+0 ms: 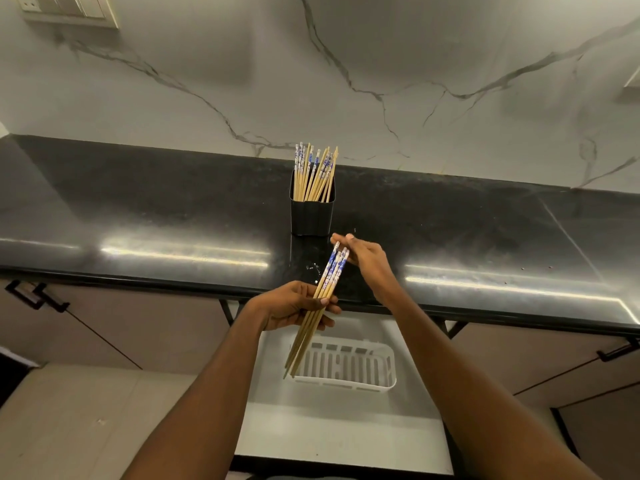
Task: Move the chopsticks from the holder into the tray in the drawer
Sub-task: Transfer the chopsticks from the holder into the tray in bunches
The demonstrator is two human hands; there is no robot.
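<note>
From my remote seat, I saw the left hand (294, 308) curled around the middle of a bundle of chopsticks (331, 271), thumb across the front. The bundle's long axis ran diagonally: blue-and-white patterned ends pointed up and away to the right, bare tips pointed down and left, over the left end of the white slotted tray (391, 362) in the open drawer (339, 434). The right hand (365, 258) met the patterned ends with its fingertips, but I could not tell whether they pinched the sticks or only touched them. More chopsticks (315, 171) stood in the black holder (311, 216) on the dark counter (173, 209), patterned ends up and fanned slightly. The holder's wall hid their lower halves. The left fingers covered part of the bundle, so I could not count the sticks. Both forearms cut off the drawer's sides.
</note>
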